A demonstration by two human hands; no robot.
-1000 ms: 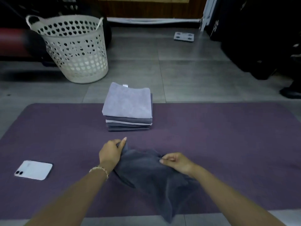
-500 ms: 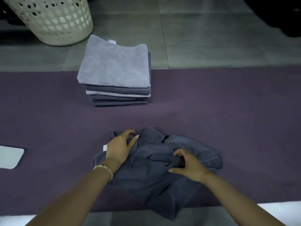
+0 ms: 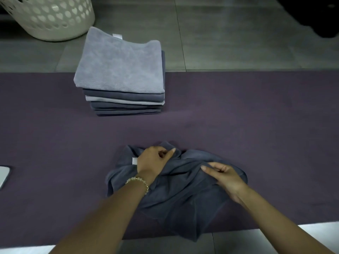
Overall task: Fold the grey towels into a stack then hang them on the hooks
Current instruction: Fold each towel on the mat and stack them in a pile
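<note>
A crumpled dark grey towel (image 3: 176, 195) lies on the purple mat (image 3: 256, 116) near its front edge, one corner hanging over that edge. My left hand (image 3: 153, 159) pinches a fold at the towel's far side, next to a small white label. My right hand (image 3: 222, 176) pinches the cloth on the towel's right part. Behind them stands a neat stack of folded grey towels (image 3: 122, 74), the top one light grey, with darker ones under it. No hooks are in view.
A cream perforated laundry basket (image 3: 49, 15) stands on the grey tiled floor at the back left. A white phone (image 3: 3, 176) lies at the mat's left edge. Something dark sits at the top right corner.
The view has tilted down and come closer. The towel was lowered onto the mat. Both hands have shifted their hold along the towel's far edge.
</note>
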